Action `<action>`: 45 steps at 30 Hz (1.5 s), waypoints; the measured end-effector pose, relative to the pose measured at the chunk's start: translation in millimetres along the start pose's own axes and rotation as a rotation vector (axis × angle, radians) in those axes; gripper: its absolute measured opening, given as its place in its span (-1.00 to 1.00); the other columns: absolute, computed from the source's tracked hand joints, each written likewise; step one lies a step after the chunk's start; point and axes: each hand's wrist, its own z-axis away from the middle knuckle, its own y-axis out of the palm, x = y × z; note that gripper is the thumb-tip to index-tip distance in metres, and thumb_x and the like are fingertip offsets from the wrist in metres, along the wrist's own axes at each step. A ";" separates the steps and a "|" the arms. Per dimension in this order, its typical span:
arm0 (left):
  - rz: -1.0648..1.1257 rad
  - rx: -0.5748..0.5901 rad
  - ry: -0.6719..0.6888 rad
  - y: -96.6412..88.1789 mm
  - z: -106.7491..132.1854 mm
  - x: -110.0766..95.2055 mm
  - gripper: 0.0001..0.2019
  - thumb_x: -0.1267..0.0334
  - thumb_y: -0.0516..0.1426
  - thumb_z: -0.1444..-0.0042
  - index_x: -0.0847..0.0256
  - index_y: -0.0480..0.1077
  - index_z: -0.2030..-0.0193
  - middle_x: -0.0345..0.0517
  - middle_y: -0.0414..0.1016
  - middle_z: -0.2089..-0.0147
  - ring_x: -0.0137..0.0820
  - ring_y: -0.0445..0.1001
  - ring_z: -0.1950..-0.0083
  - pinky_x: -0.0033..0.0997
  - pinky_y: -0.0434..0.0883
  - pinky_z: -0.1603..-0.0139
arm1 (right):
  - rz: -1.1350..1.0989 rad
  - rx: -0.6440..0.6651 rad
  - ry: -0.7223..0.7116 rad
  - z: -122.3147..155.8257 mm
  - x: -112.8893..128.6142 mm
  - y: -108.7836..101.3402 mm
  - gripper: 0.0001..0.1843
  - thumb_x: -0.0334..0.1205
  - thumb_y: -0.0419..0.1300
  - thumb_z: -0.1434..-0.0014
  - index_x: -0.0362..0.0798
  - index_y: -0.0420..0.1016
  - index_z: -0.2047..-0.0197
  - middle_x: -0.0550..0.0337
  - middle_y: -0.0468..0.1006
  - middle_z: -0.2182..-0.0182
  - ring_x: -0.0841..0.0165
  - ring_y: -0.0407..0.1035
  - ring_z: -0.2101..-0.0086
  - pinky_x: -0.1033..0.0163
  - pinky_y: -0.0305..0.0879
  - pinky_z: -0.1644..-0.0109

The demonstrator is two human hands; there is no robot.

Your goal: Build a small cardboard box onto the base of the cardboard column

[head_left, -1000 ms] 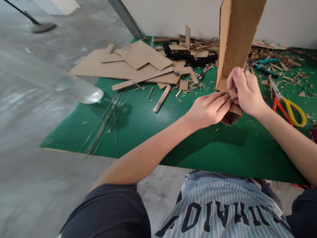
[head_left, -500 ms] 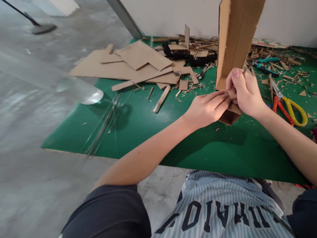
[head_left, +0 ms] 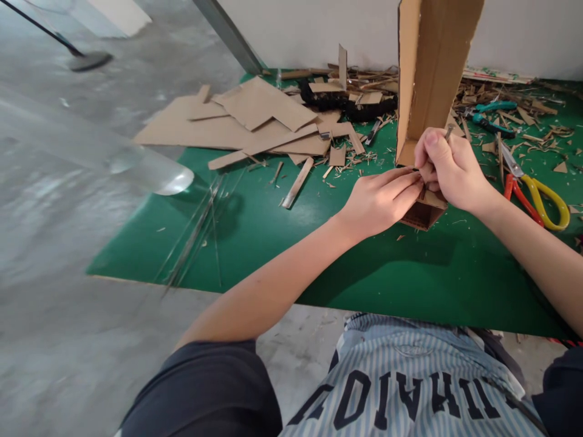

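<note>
A folded cardboard structure (head_left: pixel 439 67) rises at the back, with a short hollow box part (head_left: pixel 425 213) at its foot, whose open end faces me. My left hand (head_left: pixel 382 200) lies over the box part, fingers close together and gripping its upper side. Just to the right, my right hand (head_left: pixel 450 170) is closed in a pinch around a thin, dark, rod-like tool (head_left: pixel 449 132). Only the tool's upper end shows above the fist. Its lower end is hidden between my hands, right at the cardboard.
Red-and-yellow-handled scissors (head_left: pixel 532 188) and teal-handled pliers (head_left: pixel 494 118) lie at the right. Flat cardboard sheets (head_left: pixel 268 106), a utility knife (head_left: pixel 373 132) and many scraps cover the back. Clear, thin strips (head_left: pixel 194 233) cross the left edge of the green table (head_left: pixel 273 243).
The view has shifted slightly. Both hands stay at the same place on the cardboard; a little more of the tool's upper end shows above my right fist.
</note>
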 end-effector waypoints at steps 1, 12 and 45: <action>-0.003 -0.008 0.003 -0.3 -0.6 -0.3 -0.87 0.41 0.13 -0.34 0.29 0.53 0.15 -0.08 0.73 0.12 -0.32 0.72 0.05 -0.41 0.68 0.15 | 0.001 0.008 0.000 0.0 -0.2 -0.2 -0.35 0.49 -0.07 -0.29 0.04 0.29 0.37 0.21 0.20 0.54 0.40 0.25 0.48 0.29 0.35 0.50; -0.032 0.045 0.061 -1.5 -0.2 18.7 -0.85 0.45 0.11 -0.35 0.34 0.50 0.03 -0.03 0.71 0.07 -0.32 0.71 0.01 -0.42 0.68 0.09 | 0.022 -0.005 -0.027 -1.3 12.8 -6.1 -0.64 0.10 0.01 -0.47 0.01 0.34 0.21 0.29 0.37 0.50 0.52 0.24 0.57 0.37 0.27 0.55; -0.108 0.213 0.148 -7.8 -0.6 25.3 -0.77 0.48 -0.01 -0.43 0.40 0.49 0.03 0.06 0.69 -0.01 -0.33 0.69 -0.06 -0.45 0.66 0.11 | -0.009 0.050 -0.046 1.1 6.4 -23.3 -0.75 -0.28 0.16 -0.40 0.11 0.09 0.08 0.35 0.52 0.33 0.50 0.48 0.45 0.35 0.57 0.37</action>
